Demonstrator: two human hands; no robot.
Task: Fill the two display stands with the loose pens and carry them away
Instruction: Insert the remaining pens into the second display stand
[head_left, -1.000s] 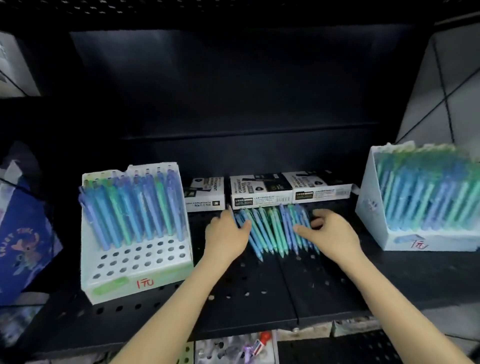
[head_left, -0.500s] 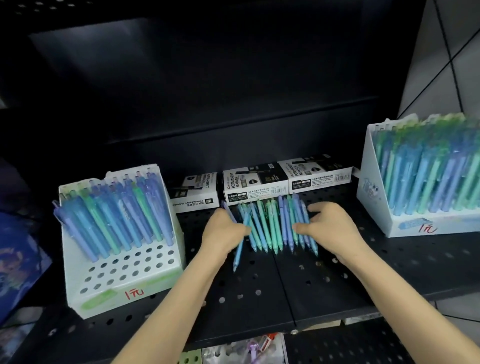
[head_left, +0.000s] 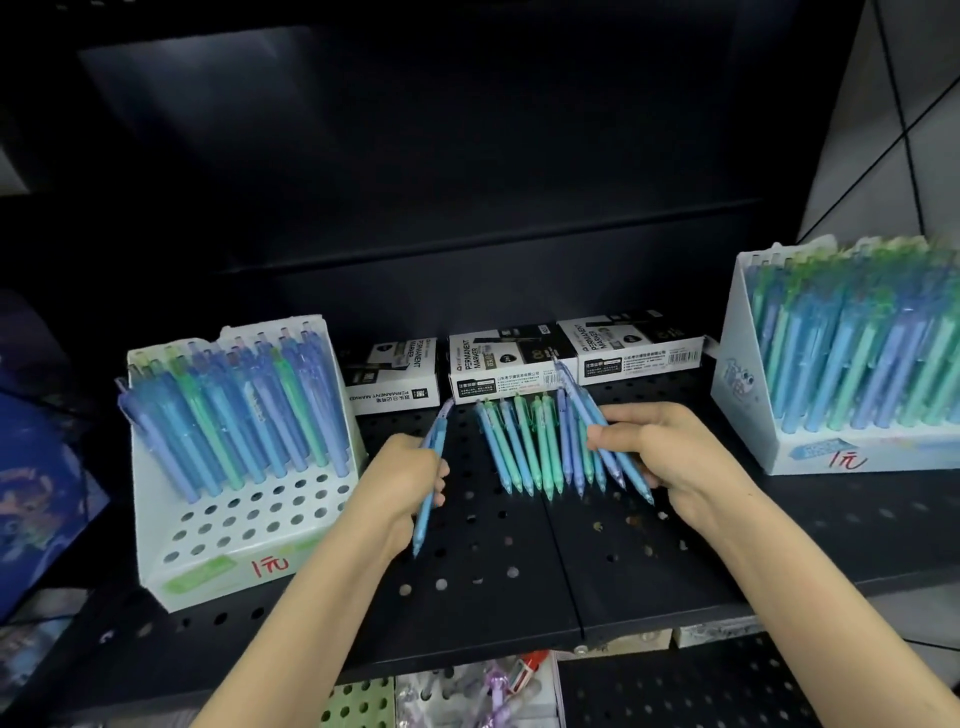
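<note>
The fingers (head_left: 435, 474) of your left hand (head_left: 400, 483) are curled round a light-blue pen (head_left: 422, 525), tip slanting down toward you, clip end up toward the back; whether a second pen lies behind it is hard to tell. The fingers (head_left: 618, 441) of your right hand (head_left: 675, 457) grip a small bunch of blue and purple pens (head_left: 582, 405), held aslant over the right end of the row. Between your hands the loose pens (head_left: 524, 447) lie side by side on the black perforated shelf (head_left: 519, 587), tips toward you. Just behind them stand three permanent-marker boxes (head_left: 511, 364). To the left, the left display stand (head_left: 228, 561) has pens in its back rows and open holes in front; to the right, the right display stand (head_left: 810, 457) looks packed with pens.
</note>
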